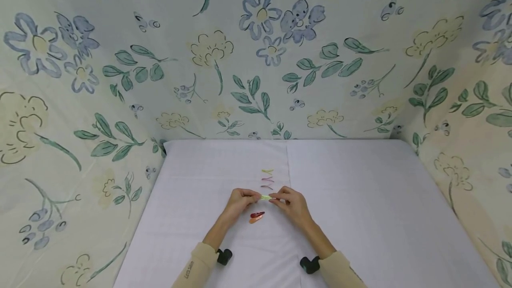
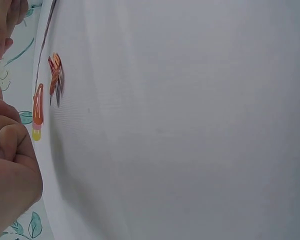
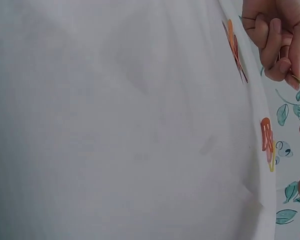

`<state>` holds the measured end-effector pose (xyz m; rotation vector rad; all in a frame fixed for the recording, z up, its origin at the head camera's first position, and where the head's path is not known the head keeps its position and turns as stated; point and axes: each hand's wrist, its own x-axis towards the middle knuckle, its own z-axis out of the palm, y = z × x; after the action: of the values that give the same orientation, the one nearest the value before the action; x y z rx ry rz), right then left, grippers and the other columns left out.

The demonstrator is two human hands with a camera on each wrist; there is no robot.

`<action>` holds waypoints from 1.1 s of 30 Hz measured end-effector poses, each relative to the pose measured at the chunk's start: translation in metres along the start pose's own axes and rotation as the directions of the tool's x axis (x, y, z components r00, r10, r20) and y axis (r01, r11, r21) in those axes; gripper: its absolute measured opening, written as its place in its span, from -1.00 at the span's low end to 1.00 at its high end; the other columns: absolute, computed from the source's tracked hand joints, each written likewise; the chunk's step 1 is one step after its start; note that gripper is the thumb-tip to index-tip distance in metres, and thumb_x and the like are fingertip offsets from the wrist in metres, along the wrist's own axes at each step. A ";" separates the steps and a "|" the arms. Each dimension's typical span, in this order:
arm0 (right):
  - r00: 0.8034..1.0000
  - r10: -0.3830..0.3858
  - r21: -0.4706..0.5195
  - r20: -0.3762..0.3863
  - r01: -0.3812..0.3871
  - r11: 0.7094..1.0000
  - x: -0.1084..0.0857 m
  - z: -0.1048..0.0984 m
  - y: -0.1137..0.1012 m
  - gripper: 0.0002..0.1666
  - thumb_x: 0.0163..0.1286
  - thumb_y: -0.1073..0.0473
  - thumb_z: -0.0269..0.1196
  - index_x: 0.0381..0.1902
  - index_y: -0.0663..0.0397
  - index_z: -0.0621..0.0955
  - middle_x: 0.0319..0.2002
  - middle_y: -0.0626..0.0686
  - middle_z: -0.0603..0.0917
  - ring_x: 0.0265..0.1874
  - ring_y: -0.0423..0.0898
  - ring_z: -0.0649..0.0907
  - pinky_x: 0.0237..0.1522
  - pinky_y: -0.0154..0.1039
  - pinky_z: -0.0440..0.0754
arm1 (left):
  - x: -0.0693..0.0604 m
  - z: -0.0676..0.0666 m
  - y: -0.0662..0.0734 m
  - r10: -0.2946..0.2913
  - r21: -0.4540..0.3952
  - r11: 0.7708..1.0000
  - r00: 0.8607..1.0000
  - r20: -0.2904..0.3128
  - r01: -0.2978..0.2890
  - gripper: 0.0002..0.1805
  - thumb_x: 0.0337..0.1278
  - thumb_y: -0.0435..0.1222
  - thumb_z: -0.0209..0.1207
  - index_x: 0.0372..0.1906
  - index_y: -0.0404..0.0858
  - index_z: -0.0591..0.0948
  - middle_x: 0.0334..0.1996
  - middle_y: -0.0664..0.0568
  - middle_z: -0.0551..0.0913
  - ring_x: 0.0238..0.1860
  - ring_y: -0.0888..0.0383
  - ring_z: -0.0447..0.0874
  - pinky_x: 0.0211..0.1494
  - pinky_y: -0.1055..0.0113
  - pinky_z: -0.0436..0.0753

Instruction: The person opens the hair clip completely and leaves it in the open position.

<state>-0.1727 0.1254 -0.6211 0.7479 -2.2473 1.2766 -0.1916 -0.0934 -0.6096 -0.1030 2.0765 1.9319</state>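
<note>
Yellow-green hair clip [image 1: 266,197] is just below ctr of the head frame, held btwn both hands. L hand [image 1: 238,202] pinches its left end, R hand [image 1: 293,203] its right end; fingers on both sides are curled & pressed onto it. Prob. held at both ends so it can be worked w/o slipping. Whether it's snapped can't be told, too small.

Just above, toward mid-frame, a column: pale pink clip [image 1: 266,186], deeper pink clip [image 1: 267,179], yellow clip [image 1: 267,171]. They're apart & roughly parallel, forked-looking, prob. spaced so each stays separate. Below the hands, dark red clip [image 1: 257,214] & orange clip [image 1: 256,220] lie touching, as if grouped w/in easy reach.

Surface [image 1: 360,199] = pale cloth-covered, fills lower part of frame, seam or crease running down ctr. Beige sleeves [image 1: 200,261] at bottom edge, black device [image 1: 225,257] by L wrist, similar one by R. Floral cloth [image 1: 160,101] hangs at back & both sides, blue/yellow blooms, green leaves.
</note>
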 end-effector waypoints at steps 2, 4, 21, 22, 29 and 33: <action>1.000 -0.011 0.000 -0.011 0.011 1.000 -0.001 0.000 0.000 -0.77 0.07 0.36 0.57 -0.25 0.10 0.85 -0.47 -0.07 0.67 -0.61 -0.37 0.34 -0.54 -0.60 0.27 | -0.001 0.000 0.000 0.002 0.008 1.000 1.000 0.000 -0.002 -0.81 0.22 -0.41 0.32 -0.19 -0.49 0.78 -0.50 0.15 0.76 -0.52 0.31 0.45 -0.49 0.49 0.38; 1.000 -0.016 0.007 -0.022 0.017 1.000 -0.001 0.000 -0.001 -0.76 0.07 0.38 0.56 -0.25 0.12 0.85 -0.48 -0.07 0.66 -0.62 -0.36 0.35 -0.54 -0.60 0.27 | -0.001 0.000 0.000 0.010 0.013 1.000 1.000 0.002 -0.010 -0.81 0.21 -0.39 0.34 -0.19 -0.48 0.78 -0.48 0.14 0.78 -0.50 0.32 0.49 -0.46 0.49 0.42; 0.958 0.285 0.128 -0.001 -0.283 0.951 -0.003 0.002 -0.001 -0.90 0.24 0.22 0.50 -0.26 0.03 0.86 -0.51 -0.11 0.69 -0.58 -0.35 0.39 -0.55 -0.46 0.35 | -0.003 -0.001 -0.001 0.415 0.214 0.884 0.908 0.047 -0.415 -0.88 0.12 -0.33 0.47 -0.25 -0.28 0.85 -0.37 -0.15 0.76 -0.47 0.33 0.43 -0.39 0.51 0.43; 0.953 0.304 0.122 0.007 -0.303 0.945 -0.003 0.002 -0.001 -0.91 0.26 0.21 0.50 -0.27 0.02 0.86 -0.52 -0.12 0.70 -0.59 -0.35 0.38 -0.55 -0.46 0.34 | -0.003 -0.001 -0.001 0.425 0.237 0.873 0.903 0.053 -0.425 -0.90 0.13 -0.33 0.46 -0.27 -0.29 0.85 -0.39 -0.14 0.76 -0.47 0.34 0.43 -0.39 0.51 0.42; 0.936 0.352 0.087 -0.005 -0.350 0.933 -0.003 0.005 0.002 -0.95 0.24 0.21 0.52 -0.32 0.03 0.86 -0.54 -0.11 0.71 -0.62 -0.35 0.37 -0.56 -0.44 0.35 | 0.001 -0.001 0.003 0.448 0.339 0.825 0.889 0.095 -0.452 -0.94 0.16 -0.37 0.44 -0.33 -0.30 0.85 -0.43 -0.07 0.73 -0.49 0.33 0.44 -0.41 0.50 0.43; 0.931 0.362 0.075 -0.039 -0.358 0.931 0.000 0.008 0.002 -0.93 0.19 0.23 0.55 -0.36 0.09 0.85 -0.53 -0.07 0.69 -0.62 -0.33 0.39 -0.57 -0.42 0.37 | 0.005 0.000 0.003 0.447 0.384 0.809 0.890 0.089 -0.445 -0.96 0.12 -0.39 0.46 -0.36 -0.31 0.85 -0.45 -0.04 0.73 -0.52 0.34 0.42 -0.44 0.52 0.41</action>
<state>-0.1745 0.1190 -0.6260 0.3231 -2.3828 1.5228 -0.1972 -0.0925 -0.6076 0.5178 2.6280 1.6739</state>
